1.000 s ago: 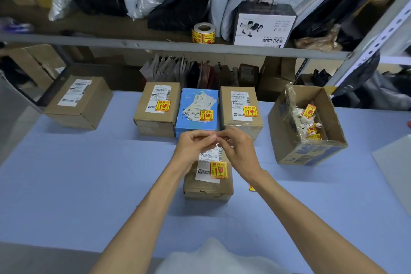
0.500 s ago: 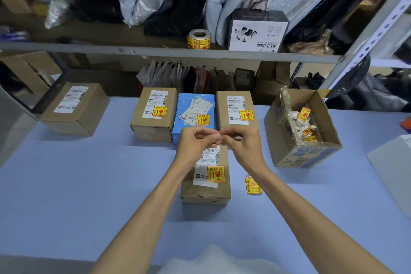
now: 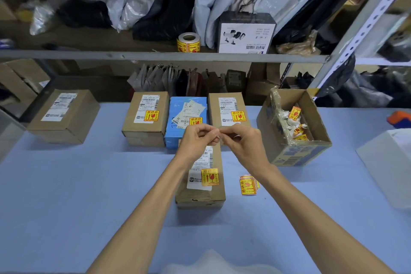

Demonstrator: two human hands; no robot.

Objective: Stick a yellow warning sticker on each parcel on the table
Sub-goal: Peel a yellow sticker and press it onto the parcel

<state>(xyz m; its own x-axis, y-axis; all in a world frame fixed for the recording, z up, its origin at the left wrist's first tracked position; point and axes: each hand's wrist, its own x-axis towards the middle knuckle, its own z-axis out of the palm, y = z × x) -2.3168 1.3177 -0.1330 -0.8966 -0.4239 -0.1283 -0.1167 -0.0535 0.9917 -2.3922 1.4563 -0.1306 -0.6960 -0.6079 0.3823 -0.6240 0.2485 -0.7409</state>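
- Head view: the left hand (image 3: 198,138) and right hand (image 3: 244,142) meet fingertip to fingertip, fingers curled, thumbs and forefingers pinching a small pale scrap (image 3: 219,138) between them; what it is cannot be told.
- Directly under the fingers lies the near parcel (image 3: 200,196), a brown box on the blue table (image 3: 89,196), with a yellow sticker (image 3: 209,177) on its white label.
- Below and right of the fingers, on the table beside that box, sits a loose stack of yellow stickers (image 3: 248,186).
- Just beyond the fingers stand a brown parcel (image 3: 144,127), a blue parcel (image 3: 175,138) and another brown parcel (image 3: 214,118), each stickered.
- Far left of the fingers, the left parcel (image 3: 66,122) shows only a white label.
- Right of the fingers, an open carton (image 3: 311,118) holds sticker scraps.
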